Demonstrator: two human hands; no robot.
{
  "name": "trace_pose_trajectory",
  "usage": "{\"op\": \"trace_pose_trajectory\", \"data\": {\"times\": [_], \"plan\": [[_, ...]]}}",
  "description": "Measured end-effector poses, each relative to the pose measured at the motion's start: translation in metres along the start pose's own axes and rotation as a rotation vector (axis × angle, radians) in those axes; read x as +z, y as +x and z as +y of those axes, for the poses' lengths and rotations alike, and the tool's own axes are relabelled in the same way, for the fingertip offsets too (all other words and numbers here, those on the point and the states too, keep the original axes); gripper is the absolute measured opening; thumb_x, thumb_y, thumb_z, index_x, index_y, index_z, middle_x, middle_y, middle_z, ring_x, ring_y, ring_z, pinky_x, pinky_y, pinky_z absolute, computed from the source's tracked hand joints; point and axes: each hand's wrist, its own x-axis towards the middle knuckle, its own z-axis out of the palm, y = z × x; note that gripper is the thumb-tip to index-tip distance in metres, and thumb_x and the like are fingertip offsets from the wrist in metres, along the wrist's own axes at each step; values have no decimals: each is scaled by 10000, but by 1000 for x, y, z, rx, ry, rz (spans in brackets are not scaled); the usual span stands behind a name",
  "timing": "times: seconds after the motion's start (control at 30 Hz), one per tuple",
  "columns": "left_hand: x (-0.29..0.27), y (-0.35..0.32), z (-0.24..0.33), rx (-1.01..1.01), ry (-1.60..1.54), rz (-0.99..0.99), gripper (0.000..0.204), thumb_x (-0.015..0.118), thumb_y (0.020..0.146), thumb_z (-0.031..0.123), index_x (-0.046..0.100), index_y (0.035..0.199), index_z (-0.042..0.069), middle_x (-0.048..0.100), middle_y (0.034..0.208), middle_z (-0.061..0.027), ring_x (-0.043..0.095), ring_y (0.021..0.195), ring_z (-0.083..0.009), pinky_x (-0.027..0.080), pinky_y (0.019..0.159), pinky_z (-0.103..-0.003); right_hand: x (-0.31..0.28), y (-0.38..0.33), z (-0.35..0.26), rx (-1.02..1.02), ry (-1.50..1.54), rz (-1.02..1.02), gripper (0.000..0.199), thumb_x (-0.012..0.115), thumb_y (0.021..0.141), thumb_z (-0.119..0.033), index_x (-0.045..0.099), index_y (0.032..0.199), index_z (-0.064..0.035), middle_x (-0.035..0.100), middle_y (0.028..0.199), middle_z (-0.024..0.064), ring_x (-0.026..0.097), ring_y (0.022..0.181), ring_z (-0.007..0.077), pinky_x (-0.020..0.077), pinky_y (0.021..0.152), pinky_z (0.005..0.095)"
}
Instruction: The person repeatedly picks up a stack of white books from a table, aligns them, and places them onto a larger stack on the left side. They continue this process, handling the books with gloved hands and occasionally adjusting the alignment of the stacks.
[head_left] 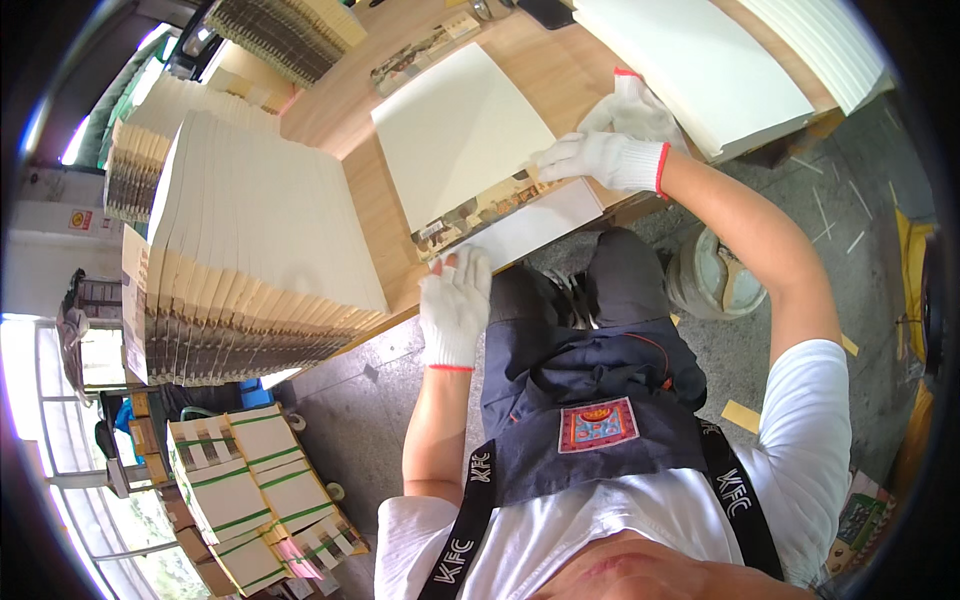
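A white sheet (pixel 460 120) lies on the wooden table, with a brown patterned printed strip (pixel 487 205) along its near edge. Closer to me, a blank white flap or sheet (pixel 545 222) reaches the table's edge. My left hand (pixel 455 305), in a white glove with bare fingertips, is at the near left corner of this sheet, fingers stretched out. My right hand (pixel 610 163), gloved in white with a red cuff, rests flat over the right end of the printed strip. Its fingertips touch the sheet; nothing is seen gripped.
A tall fanned stack of sheets with printed edges (pixel 260 220) stands at left, more stacks behind. White paper piles (pixel 700 70) lie at right, a loose white glove (pixel 640 108) beside them. A round tub (pixel 715 275) stands on the floor; a strapped pallet load (pixel 260 490) is lower left.
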Motion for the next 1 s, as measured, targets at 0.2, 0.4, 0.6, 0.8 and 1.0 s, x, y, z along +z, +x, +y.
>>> {"op": "trace_pose_trajectory", "data": {"times": [0.2,0.4,0.6,0.8,1.0], "plan": [[24,31,7,217,80,88,219,532,1002,206,505,1179,80,451,1333,-113,405,1323,-271,372,1128,-526,-1,4,-3,173,227,52,597,484,802,137,651,1290,-164,595,1382,106,540,1267,332,460,1052,362],[41,80,20,206,34,111,163,524,964,125,516,1095,28,579,1211,-147,586,1168,-333,510,1059,-558,-35,44,14,827,437,316,425,505,968,-370,678,1242,-96,688,1205,177,622,1162,315,464,984,388],[62,72,47,82,30,83,220,465,981,121,501,1126,-39,601,1247,-228,627,1148,-408,547,1008,-579,-25,76,43,963,1328,300,507,614,935,-487,645,1216,-67,707,1103,98,693,954,191,534,742,320],[78,-14,77,313,320,-66,190,541,951,109,532,1119,22,620,1162,-165,651,1078,-350,592,929,-551,-29,81,-27,596,1490,479,387,645,970,-273,615,1279,-43,693,1119,68,677,974,162,561,837,325],[118,-111,101,722,676,-362,299,590,954,126,546,1238,40,630,1137,-105,671,974,-259,613,858,-467,-77,80,-66,402,1370,894,386,563,1024,-204,546,1367,-27,651,1241,79,620,1141,152,520,941,311]]}}
